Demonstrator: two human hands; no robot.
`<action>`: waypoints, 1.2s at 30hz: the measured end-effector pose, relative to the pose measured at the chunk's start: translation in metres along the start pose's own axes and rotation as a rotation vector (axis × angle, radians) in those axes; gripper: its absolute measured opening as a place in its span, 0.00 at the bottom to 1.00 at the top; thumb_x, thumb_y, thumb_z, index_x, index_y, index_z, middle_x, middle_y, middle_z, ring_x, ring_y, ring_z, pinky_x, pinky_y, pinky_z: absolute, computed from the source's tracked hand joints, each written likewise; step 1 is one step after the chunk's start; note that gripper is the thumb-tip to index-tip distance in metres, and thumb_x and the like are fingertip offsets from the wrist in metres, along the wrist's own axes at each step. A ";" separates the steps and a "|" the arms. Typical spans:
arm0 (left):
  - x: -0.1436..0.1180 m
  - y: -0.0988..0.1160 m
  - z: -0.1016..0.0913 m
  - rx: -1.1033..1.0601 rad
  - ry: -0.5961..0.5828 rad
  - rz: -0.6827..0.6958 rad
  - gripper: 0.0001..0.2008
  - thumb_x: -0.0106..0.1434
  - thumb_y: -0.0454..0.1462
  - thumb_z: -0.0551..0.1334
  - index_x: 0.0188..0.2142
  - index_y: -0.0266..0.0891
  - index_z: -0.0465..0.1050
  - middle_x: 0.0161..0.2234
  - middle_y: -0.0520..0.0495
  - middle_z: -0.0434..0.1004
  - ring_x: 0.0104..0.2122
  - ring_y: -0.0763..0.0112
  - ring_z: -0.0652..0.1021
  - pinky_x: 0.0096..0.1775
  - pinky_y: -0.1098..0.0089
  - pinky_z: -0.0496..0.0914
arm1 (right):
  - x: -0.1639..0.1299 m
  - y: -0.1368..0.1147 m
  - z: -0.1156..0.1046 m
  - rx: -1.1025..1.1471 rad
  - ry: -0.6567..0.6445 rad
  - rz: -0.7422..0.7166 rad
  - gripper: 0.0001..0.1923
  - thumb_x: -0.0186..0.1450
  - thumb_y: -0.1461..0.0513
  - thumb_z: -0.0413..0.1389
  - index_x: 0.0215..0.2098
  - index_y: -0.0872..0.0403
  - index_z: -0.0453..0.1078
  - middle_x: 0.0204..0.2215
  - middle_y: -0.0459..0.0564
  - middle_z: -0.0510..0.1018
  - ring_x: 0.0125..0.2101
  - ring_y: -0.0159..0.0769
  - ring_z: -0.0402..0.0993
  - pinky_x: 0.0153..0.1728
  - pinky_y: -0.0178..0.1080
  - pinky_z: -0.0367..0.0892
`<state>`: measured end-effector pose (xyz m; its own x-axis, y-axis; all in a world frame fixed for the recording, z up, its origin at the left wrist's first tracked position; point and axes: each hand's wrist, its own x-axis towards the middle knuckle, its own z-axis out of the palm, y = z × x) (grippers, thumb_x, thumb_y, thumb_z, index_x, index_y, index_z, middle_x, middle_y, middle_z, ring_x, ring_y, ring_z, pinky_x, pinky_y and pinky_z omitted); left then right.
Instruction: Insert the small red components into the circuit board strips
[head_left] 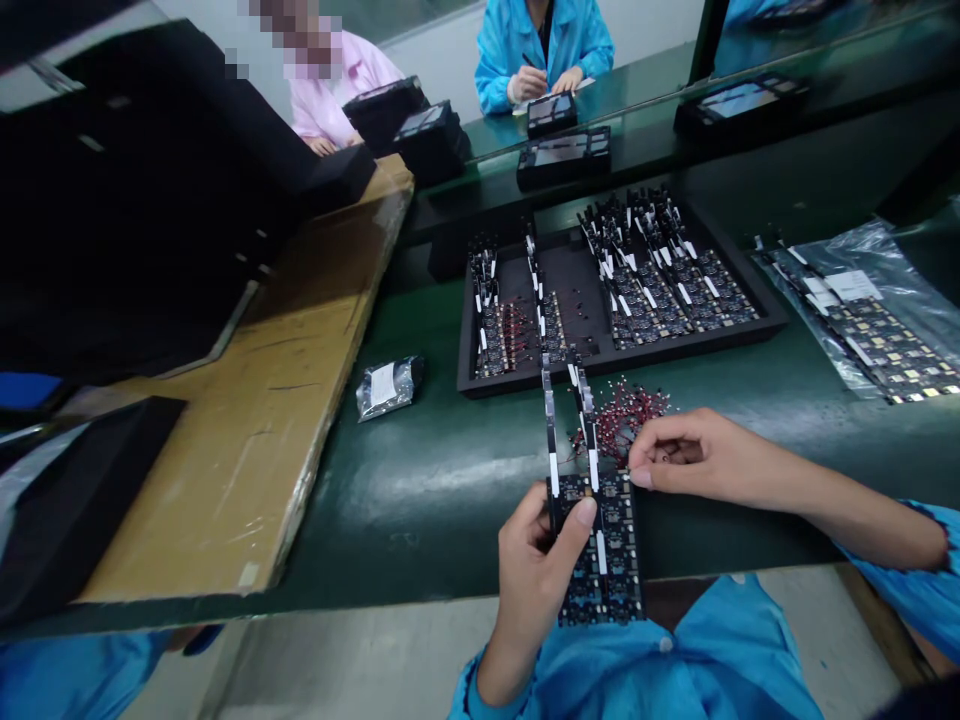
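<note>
I see a black board (604,545) with white strips, red wires (626,415), a black tray (517,385), a green table (420,480), and blue sleeves (911,590).

The left hand (534,565) rises from the lower edge of the view, forearm bare below a blue sleeve cuff, wrist bent slightly back. Its fingers curl closed in a grip, and the thumb (577,525) lies pressed across the front, tip pointing up and to the right. The right hand (694,455) comes in from the right, its bare forearm stretched nearly level from a blue sleeve. Its fingers are bent inward, thumb and forefinger (641,475) pinched together at the tips, knuckles uppermost. The two hands sit near each other, not touching.
</note>
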<state>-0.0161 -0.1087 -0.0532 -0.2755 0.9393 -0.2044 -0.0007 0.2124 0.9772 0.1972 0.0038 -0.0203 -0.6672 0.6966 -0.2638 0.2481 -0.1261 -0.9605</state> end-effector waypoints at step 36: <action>0.003 -0.013 -0.004 -0.041 -0.052 0.102 0.11 0.58 0.43 0.70 0.41 0.47 0.84 0.30 0.43 0.86 0.30 0.44 0.82 0.33 0.59 0.77 | -0.008 -0.004 0.006 -0.037 0.001 -0.097 0.08 0.65 0.51 0.63 0.36 0.44 0.81 0.32 0.45 0.85 0.35 0.44 0.80 0.39 0.42 0.72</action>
<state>-0.0204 -0.1101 -0.0663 -0.2263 0.9683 -0.1052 -0.0148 0.1046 0.9944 0.1978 -0.0054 -0.0145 -0.6883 0.7052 -0.1701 0.2088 -0.0319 -0.9774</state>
